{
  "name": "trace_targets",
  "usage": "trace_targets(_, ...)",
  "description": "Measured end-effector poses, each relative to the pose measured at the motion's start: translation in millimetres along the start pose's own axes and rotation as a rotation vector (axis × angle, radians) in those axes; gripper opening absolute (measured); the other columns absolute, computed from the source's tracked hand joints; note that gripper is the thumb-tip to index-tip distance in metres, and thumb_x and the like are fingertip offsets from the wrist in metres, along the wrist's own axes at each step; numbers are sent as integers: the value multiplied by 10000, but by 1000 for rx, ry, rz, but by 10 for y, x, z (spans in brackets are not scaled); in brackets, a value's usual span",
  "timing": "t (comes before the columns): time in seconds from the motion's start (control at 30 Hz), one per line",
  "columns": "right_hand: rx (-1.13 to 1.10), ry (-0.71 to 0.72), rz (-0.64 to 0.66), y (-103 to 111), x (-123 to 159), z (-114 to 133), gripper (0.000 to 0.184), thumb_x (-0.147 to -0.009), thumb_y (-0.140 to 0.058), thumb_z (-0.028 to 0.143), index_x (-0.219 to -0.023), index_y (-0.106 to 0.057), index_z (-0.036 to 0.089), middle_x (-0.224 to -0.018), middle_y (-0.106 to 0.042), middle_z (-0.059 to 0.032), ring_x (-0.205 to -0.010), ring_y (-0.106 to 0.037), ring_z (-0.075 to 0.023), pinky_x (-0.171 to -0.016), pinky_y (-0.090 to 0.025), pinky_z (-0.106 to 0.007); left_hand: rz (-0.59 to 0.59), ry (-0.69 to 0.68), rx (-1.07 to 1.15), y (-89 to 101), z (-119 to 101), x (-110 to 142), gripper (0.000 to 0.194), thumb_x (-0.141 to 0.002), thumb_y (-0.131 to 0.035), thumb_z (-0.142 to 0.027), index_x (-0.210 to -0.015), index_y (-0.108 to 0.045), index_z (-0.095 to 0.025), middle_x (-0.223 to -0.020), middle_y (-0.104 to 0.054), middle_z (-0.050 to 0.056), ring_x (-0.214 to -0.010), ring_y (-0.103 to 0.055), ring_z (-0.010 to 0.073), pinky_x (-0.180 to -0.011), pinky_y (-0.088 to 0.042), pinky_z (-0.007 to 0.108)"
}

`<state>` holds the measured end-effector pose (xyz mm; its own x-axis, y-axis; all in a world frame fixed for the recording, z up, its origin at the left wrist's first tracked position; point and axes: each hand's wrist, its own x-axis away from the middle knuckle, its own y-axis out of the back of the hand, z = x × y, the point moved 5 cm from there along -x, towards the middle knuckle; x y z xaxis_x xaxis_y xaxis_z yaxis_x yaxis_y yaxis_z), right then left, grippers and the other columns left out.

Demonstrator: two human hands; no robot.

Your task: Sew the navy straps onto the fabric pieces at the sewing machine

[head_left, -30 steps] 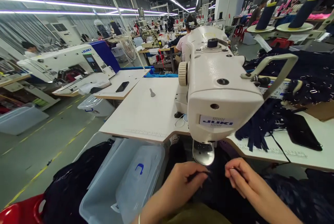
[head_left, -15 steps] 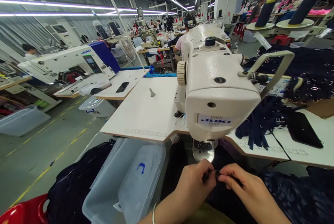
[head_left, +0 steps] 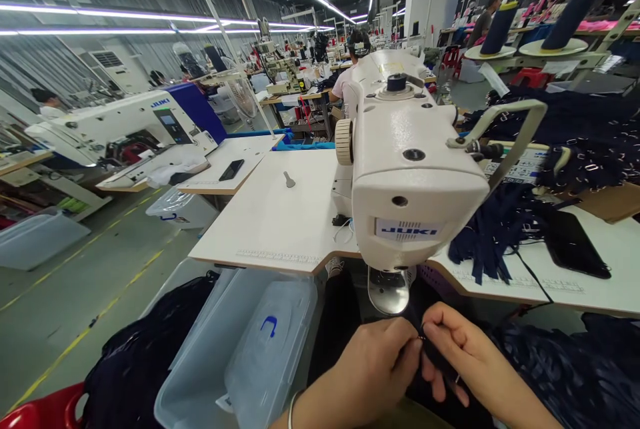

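Below the machine [head_left: 415, 196], left hand [head_left: 373, 362] and right hand [head_left: 463, 349] have drawn closer.

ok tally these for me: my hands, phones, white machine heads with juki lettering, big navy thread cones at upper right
Hands: 2 (left hand, right hand)
Phones: 2 (left phone, right phone)
JUKI machine heads: 2 (near machine head, far-left machine head)
Navy thread cones: 2 (nearer-centre cone, far-right cone)
Total: 8
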<state>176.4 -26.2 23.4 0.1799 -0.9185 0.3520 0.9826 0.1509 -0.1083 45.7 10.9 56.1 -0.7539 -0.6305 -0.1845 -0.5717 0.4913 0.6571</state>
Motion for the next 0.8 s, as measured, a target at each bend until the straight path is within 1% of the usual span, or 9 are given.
trace_targets(0.07, 65, -5, -102, 7, -4, 0, 421, -902, -421, 629, -878, -451, 209, -529, -611, 51, -392, -587, -89, -336, -303, -115, 26, 57, 119, 25, -5, -12, 127, -877, -506, -88, -877, -587, -185, -731, -631, -18, -633, -579, 88, -601, -432, 162)
trace_targets(0.13, 92, -15, -164, -13, -11, -7, 451, -880, -415, 668, -879, -449, 219, -488, -558, 79, -352, -542, -75, -330, -296, -114, 22, 17, 202, 70, -28, -15, 104, -841, -589, -92, -875, -628, -182, -828, -639, 9, -731, -611, 104, -678, -470, 167)
trace_targets(0.27, 78, -7, -129, -29, -34, 8, 464, -878, -391, 683, -886, -460, 224, -515, -473, 101, -340, -476, -64, -318, -289, -131, -20, -99, 257, 162, -58, 6, 88, -872, -614, -132, -931, -652, -185, -1219, -568, 89, -941, -611, 139, -880, -484, 238)
trace_targets(0.33, 105, 35, -133, 59, -24, 51, 439, -899, -385, 652, -974, -474, 228, -556, -457, 98, -372, -470, -68, -351, -315, -154, -12, -82, 289, 167, -50, 9, 97, -889, -585, -114, -929, -632, -189, -1197, -598, 76, -963, -612, 138, -885, -480, 239)
trace_targets(0.47, 356, 238, -181, 286, 44, 228, 335, -898, -529, 514, -1122, -499, 268, -688, -540, 50, -581, -554, -120, -548, -443, -231, -99, 83, 457, 169, 43, -2, 79, -854, -649, -151, -828, -582, -182, -959, -658, 33, -890, -614, 137, -803, -473, 224)
trace_targets(0.63, 736, 505, -217, 294, 46, 407, 77, -921, -554, 325, -941, -619, 288, -855, -623, -14, -799, -592, -176, -697, -476, -288, -91, 235, 694, 77, 168, -10, 97, -862, -658, -244, -877, -590, -175, -969, -650, 29, -857, -591, 134, -790, -455, 238)
trace_targets(0.7, 821, 679, -348, 270, 72, 466, 64, -905, -582, 286, -940, -635, 293, -885, -632, -28, -881, -586, -211, -790, -467, -341, -119, 255, 756, 71, 195, -12, 125, -850, -674, -256, -879, -584, -174, -951, -652, 25, -852, -586, 134, -789, -448, 238)
trace_targets(0.77, 830, 829, -584, 283, 158, 481, 79, -880, -620, 266, -953, -637, 291, -929, -636, -41, -936, -575, -237, -842, -450, -375, -174, 283, 783, 86, 211, -13, 138, -834, -690, -239, -856, -568, -178, -925, -653, 15, -850, -582, 131, -794, -440, 235)
trace_targets(0.8, 796, 879, -651, 281, 200, 456, 64, -892, -602, 256, -941, -633, 283, -918, -636, -41, -922, -581, -232, -831, -456, -364, -205, 300, 783, 97, 215, -13, 141, -825, -695, -220, -838, -560, -181, -912, -654, 10, -846, -581, 129, -794, -438, 233)
